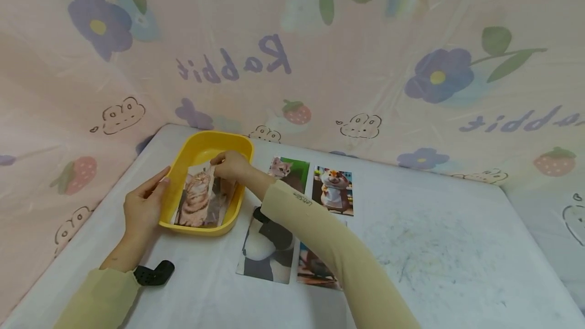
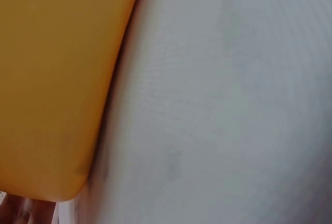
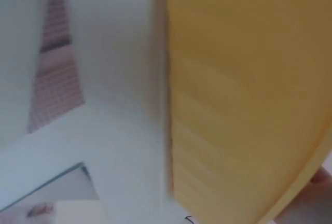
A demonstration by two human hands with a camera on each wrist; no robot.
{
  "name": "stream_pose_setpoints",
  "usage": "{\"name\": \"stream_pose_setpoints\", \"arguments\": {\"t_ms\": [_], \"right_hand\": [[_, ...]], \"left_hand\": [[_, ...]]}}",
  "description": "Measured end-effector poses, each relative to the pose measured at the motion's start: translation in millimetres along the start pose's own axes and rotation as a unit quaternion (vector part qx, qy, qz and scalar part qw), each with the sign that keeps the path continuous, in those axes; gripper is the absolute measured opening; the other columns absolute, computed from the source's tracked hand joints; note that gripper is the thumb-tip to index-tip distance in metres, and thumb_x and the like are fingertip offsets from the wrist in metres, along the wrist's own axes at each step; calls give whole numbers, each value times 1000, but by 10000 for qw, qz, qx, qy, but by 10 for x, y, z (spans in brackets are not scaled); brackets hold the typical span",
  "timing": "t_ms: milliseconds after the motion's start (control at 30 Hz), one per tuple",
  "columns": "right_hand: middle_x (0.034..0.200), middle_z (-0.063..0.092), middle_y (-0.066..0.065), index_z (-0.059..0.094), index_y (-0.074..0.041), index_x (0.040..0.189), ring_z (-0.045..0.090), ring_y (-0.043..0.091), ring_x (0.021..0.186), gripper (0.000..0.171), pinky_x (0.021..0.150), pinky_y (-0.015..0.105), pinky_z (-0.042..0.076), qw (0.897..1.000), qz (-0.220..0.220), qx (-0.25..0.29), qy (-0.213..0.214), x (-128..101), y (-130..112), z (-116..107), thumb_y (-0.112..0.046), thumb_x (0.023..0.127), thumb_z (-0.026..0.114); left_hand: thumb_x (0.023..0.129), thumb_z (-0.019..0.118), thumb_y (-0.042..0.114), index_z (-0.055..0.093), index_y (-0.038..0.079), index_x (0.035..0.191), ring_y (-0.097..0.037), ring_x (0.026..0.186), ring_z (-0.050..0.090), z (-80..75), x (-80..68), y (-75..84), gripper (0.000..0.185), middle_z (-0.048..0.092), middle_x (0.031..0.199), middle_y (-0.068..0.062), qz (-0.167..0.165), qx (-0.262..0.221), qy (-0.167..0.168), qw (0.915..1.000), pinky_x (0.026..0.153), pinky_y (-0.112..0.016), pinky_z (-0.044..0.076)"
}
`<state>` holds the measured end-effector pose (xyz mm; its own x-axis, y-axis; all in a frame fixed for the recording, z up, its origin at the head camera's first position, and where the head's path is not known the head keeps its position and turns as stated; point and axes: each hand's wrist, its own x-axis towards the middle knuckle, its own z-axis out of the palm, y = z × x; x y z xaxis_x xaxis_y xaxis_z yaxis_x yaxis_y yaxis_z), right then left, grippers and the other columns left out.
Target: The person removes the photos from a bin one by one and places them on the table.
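Observation:
A yellow tray (image 1: 199,152) sits at the table's far left. Inside it lies a photo of an orange tabby cat (image 1: 195,200), with another card partly under it. My left hand (image 1: 142,208) rests against the tray's left rim, fingers straight. My right hand (image 1: 230,165) reaches over the tray and pinches the top edge of the cat photo. The left wrist view shows only the tray's yellow wall (image 2: 52,79) close up on the white table (image 2: 223,105). In the right wrist view the tray wall (image 3: 244,94) fills the right half, blurred.
Several animal photos lie right of the tray: a kitten on green (image 1: 289,171), a hamster (image 1: 333,190), a black-and-white animal (image 1: 267,248) and one under my right sleeve (image 1: 315,268). A pink floral curtain (image 1: 365,55) walls the table's back and left.

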<state>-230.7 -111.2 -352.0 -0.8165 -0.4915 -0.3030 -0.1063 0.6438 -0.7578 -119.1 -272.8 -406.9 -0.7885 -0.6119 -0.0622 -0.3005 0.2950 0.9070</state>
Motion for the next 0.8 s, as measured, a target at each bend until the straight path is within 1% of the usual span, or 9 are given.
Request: {"name": "stream_pose_setpoints", "arguments": {"t_ms": [67, 100, 167, 233, 333, 433, 500, 633, 800], "right_hand": [[120, 63, 9, 66, -11, 123, 38, 12, 65, 36, 55, 23, 33, 9999, -122, 119, 24, -25, 10, -9, -4, 88, 58], [117, 63, 10, 66, -11, 123, 37, 13, 63, 37, 54, 23, 31, 9996, -169, 219, 42, -38, 16, -14, -3, 88, 58], [110, 64, 11, 65, -10, 123, 37, 13, 60, 36, 52, 23, 31, 9984, -282, 475, 79, -65, 33, -23, -2, 89, 59], [104, 64, 12, 65, -10, 122, 42, 13, 63, 34, 52, 21, 34, 9965, -420, 706, 176, -89, 54, -28, -3, 89, 61], [100, 64, 10, 67, -12, 119, 50, 12, 72, 30, 57, 18, 40, 9927, -640, 917, 460, -118, 90, -29, -6, 90, 64], [97, 64, 6, 68, -16, 115, 51, 11, 78, 25, 61, 18, 42, 9883, -807, 1061, 747, -141, 125, -37, -11, 91, 66], [94, 64, 5, 68, -17, 114, 51, 12, 77, 23, 61, 19, 42, 9846, -922, 1196, 875, -154, 149, -48, -14, 91, 65], [95, 63, 1, 67, -18, 114, 51, 9, 79, 23, 65, 19, 44, 9750, -1222, 1539, 1040, -199, 197, -87, -16, 92, 65], [105, 63, 3, 66, -16, 117, 53, 10, 80, 27, 69, 20, 46, 9624, -1582, 1878, 1159, -295, 271, -173, -15, 90, 67]], "left_hand": [[97, 53, 40, 57, 30, 133, -11, 119, 51, 1, -2, -4, 38, 56, 138, -4, 33, -9, 32, 10000, 85, -9, 43], [97, 53, 40, 58, 30, 132, -10, 117, 52, 2, -1, -7, 37, 56, 138, -4, 44, -24, 37, 10000, 81, -7, 42], [96, 54, 40, 58, 30, 132, -8, 114, 52, 4, 0, -12, 37, 57, 137, -4, 48, -29, 43, 10000, 78, -5, 40], [97, 53, 41, 57, 30, 132, -8, 115, 52, 5, 4, -13, 37, 56, 138, -4, 27, -16, 16, 10000, 83, -8, 43], [98, 50, 42, 56, 31, 134, -14, 121, 50, 3, 7, -11, 38, 54, 140, -3, -6, 41, 0, 10000, 95, -18, 45], [98, 49, 41, 54, 30, 135, -18, 126, 48, 1, 8, -9, 39, 51, 143, -3, -33, 44, -29, 10000, 103, -28, 43], [98, 49, 41, 54, 30, 135, -18, 127, 47, -4, 9, -11, 39, 51, 143, -2, -35, 28, -33, 10000, 104, -29, 42], [97, 52, 40, 56, 30, 133, -14, 127, 48, -14, 8, -17, 38, 52, 141, -1, -46, -37, -22, 10000, 102, -23, 42], [96, 56, 39, 58, 27, 132, -4, 118, 52, 1, 7, -23, 38, 57, 137, 2, 40, -153, 25, 9999, 89, -8, 43]]}}
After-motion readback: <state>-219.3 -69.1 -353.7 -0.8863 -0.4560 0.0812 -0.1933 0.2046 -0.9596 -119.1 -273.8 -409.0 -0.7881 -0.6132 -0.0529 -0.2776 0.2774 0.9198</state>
